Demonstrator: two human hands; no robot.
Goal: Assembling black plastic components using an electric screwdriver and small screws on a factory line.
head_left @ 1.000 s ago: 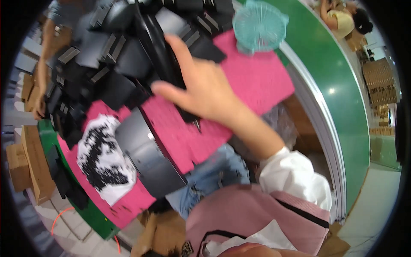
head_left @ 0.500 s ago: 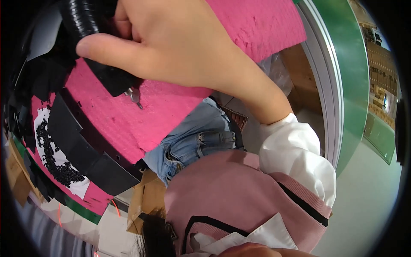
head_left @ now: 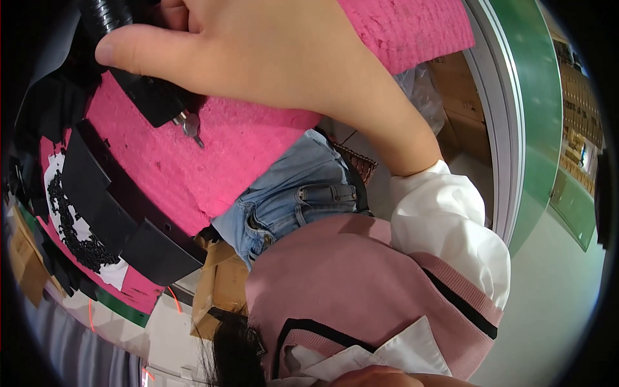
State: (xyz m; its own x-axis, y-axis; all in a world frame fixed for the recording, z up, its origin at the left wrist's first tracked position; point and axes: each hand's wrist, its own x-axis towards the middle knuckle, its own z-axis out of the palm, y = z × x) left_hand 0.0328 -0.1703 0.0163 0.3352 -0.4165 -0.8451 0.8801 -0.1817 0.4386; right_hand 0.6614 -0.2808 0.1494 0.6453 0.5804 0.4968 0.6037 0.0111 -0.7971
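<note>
My right hand (head_left: 271,58) wraps round a black electric screwdriver (head_left: 145,100), its thumb lying along the ribbed body. The tool slants down, and its silver bit tip (head_left: 198,140) points at the pink foam mat (head_left: 174,174). Whether the tip touches the mat I cannot tell. To the left of the tool, black flat panels (head_left: 161,251) lie in an overlapping row along the mat. Beside them, a heap of tiny black parts, perhaps screws (head_left: 87,251), sits on a white sheet (head_left: 115,276). My left hand is out of view.
More black pieces (head_left: 55,122) are piled at the far left. Below the mat's edge stands a cardboard box (head_left: 222,277). A green-edged glass panel with a metal frame (head_left: 500,97) curves along the right, near a clear plastic bag (head_left: 422,97).
My right hand and the screwdriver have shifted slightly up and left in the view. The mat and panels also appear a little further left. The grip is unchanged.
</note>
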